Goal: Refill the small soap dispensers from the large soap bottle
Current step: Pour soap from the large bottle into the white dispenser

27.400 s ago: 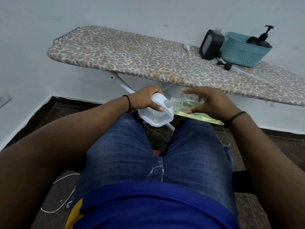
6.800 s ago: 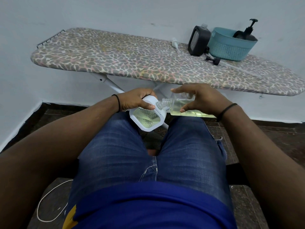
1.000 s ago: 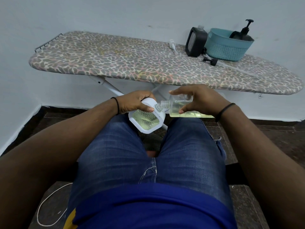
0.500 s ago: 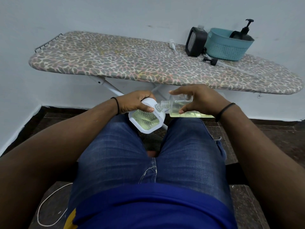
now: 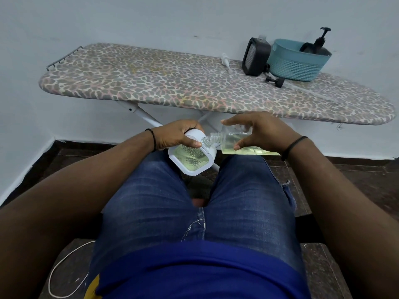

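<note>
Right hand grips the tipped clear soap bottle, left hand clasps the white dispenser; necks seemingly touching, so keep pouring slowly.

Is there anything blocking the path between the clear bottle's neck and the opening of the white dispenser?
Nothing visible does. The clear bottle, tipped sideways in the right hand, has its neck right at the top of the white dispenser, held by the left hand.

The large soap bottle is clear glossy plastic; the small dispenser smooth white plastic; the ironing board matt printed cloth; the basket woven-look teal plastic.
</note>
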